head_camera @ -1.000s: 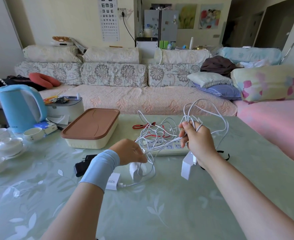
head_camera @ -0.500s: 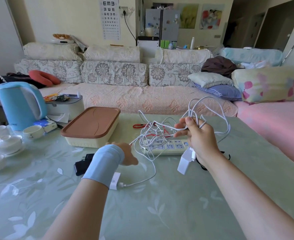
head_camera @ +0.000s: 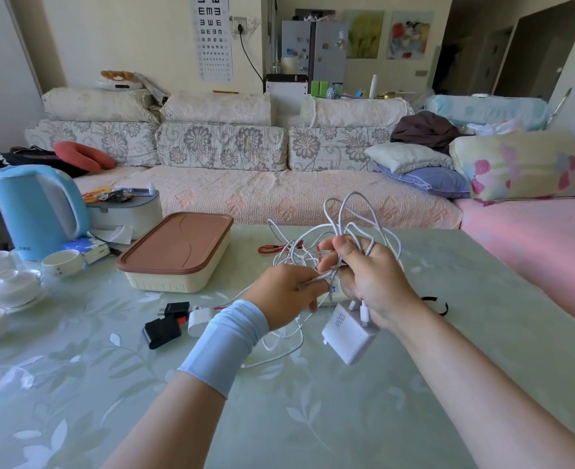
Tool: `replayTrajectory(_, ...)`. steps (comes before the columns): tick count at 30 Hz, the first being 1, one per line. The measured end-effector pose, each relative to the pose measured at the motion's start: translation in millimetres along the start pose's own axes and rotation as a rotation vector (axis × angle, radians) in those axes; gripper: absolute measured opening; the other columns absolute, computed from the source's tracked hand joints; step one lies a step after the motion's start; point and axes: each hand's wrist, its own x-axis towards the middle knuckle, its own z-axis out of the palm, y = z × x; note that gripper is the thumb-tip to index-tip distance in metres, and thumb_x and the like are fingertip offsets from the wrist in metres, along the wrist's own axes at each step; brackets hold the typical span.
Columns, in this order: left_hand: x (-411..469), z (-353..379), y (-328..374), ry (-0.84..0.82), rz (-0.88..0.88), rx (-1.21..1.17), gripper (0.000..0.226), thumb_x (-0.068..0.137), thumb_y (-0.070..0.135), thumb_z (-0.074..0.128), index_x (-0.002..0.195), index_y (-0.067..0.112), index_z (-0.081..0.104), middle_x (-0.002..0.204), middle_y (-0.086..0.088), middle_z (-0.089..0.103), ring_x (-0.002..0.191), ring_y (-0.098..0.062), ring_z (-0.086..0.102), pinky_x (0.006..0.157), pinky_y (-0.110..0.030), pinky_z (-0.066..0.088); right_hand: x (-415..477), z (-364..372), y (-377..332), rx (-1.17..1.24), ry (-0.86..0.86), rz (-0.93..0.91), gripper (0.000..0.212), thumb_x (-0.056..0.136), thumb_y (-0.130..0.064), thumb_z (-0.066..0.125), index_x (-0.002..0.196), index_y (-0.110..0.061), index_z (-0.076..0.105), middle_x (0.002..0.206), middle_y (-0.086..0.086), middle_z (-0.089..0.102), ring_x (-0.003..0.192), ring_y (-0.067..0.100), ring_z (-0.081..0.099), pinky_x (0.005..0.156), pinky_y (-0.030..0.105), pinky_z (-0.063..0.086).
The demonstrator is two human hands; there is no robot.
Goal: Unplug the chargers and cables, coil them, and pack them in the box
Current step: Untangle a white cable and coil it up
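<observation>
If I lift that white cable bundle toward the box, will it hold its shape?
Probably not: the white cable bundle stands in loose, uneven loops above the right hand, so it looks floppy. The white charger hangs below that hand on its lead and would likely swing. One strand trails onto the table and may snag.

The cables (head_camera: pixel 357 211) are white, as is the charger (head_camera: pixel 348 333) (grey lettering on one face). The box (head_camera: pixel 174 282) is cream, its lid (head_camera: pixel 178 245) brown. The table (head_camera: pixel 279 418) is pale green with a white leaf pattern, the kettle (head_camera: pixel 32 211) light blue, and the sofa cushions (head_camera: pixel 222 145) grey-flowered on cream.
</observation>
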Motion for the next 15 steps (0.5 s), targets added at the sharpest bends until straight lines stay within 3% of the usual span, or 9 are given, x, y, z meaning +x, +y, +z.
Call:
replayTrajectory(2,1.1,3.2,-1.0,-0.116,-0.074,-0.125,0.027,0.093,0.037,0.057,0.092,0.014,0.073,0.065,0.005,0.058,0.061,-0.011,0.052,0.077,-0.031,0.05,-1.3,-0.9,-2.5,-0.019,0.016,0.016,0.024,0.102,-0.024,0.048,0.094,-0.009,0.065,0.071,0.01,0.066,0.032,0.005,0.027,0.035,0.016,0.016)
replayTrajectory(4,0.4,3.0,0.0,-0.226,-0.133,-0.214,0.035,0.087,0.053,0.055,0.097,0.023,0.071,0.078,-0.003,0.059,0.071,-0.011,0.053,0.08,-0.032,0.051,-4.8,-0.3,-6.3,0.005,0.025,0.047,0.023,0.103,-0.02,0.047,0.093,-0.006,0.063,0.07,0.013,0.061,0.031,0.001,0.036,0.031,0.014,0.025)
replayTrajectory(7,-1.2,11.8,4.4,-0.319,-0.215,-0.296,0.024,0.095,0.043,0.054,0.09,0.02,0.06,0.075,0.0,0.051,0.073,-0.013,0.051,0.068,-0.029,0.053,-7.8,-0.9,-5.4,0.024,-0.028,0.103,0.025,0.103,-0.02,0.046,0.093,-0.006,0.063,0.069,0.012,0.062,0.035,0.003,0.043,0.035,0.015,0.031)
replayTrajectory(9,-0.4,18.4,8.8,-0.281,-0.195,-0.274,0.017,0.098,0.036,0.05,0.096,0.02,0.056,0.076,0.004,0.054,0.075,-0.014,0.054,0.064,-0.026,0.048,-3.5,-4.3,2.2,-0.03,-0.059,0.132,0.027,0.102,-0.028,0.048,0.091,-0.012,0.066,0.073,0.01,0.068,0.038,0.013,0.036,0.039,0.019,0.019)
replayTrajectory(12,3.4,19.2,12.4,-0.187,-0.258,-0.65,0.026,0.102,0.026,0.043,0.083,0.015,0.058,0.069,-0.003,0.057,0.064,-0.021,0.061,0.062,-0.031,0.048,2.2,-7.8,6.4,-0.099,-0.002,0.163,0.036,0.101,-0.042,0.048,0.094,-0.014,0.07,0.083,0.007,0.071,0.047,0.022,0.037,0.044,0.022,0.023)
replayTrajectory(15,10.8,15.9,9.6,0.175,-0.411,-0.935,0.025,0.102,0.019,0.041,0.081,0.011,0.052,0.055,-0.004,0.044,0.041,-0.019,0.053,0.048,-0.027,0.049,2.8,-7.7,6.9,-0.379,0.092,0.183,0.046,0.101,-0.049,0.04,0.089,-0.015,0.068,0.079,-0.001,0.058,0.046,0.001,0.043,0.051,0.018,0.033)
